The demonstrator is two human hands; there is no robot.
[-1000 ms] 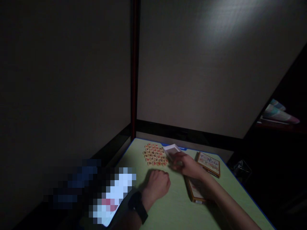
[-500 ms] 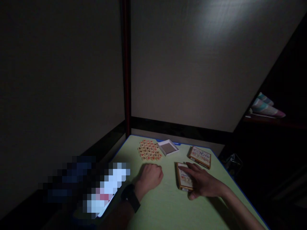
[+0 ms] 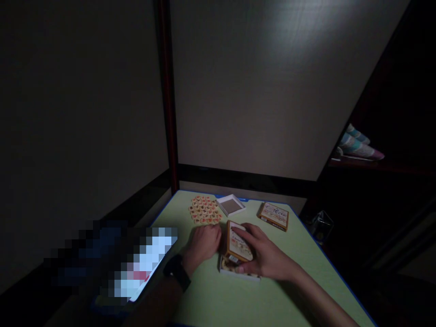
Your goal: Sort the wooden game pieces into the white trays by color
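My right hand (image 3: 260, 254) grips a box lid (image 3: 238, 240) printed with Chinese characters, fingers over its top and thumb at the near edge. The lid is raised and tilted above a shallow white box tray (image 3: 233, 274), in which round xiangqi pieces (image 3: 226, 263) show along the near side. Most of the tray is hidden under the lid and hand. Beside the lid's left edge, my left hand (image 3: 204, 242) is closed in a fist, a dark watch (image 3: 177, 271) on its wrist. What its fingers hold, if anything, is hidden.
Several xiangqi pieces (image 3: 205, 211) lie grouped on the green table (image 3: 204, 295). An upturned white lid or tray (image 3: 232, 206) rests at the back edge. Another printed box (image 3: 274, 215) sits to its right. A bright, pixelated screen (image 3: 150, 259) is at left.
My right hand has lifted the lid and moved it left, and the white tray with pieces now shows beneath. My left hand remains closed. The whole view has shifted slightly.
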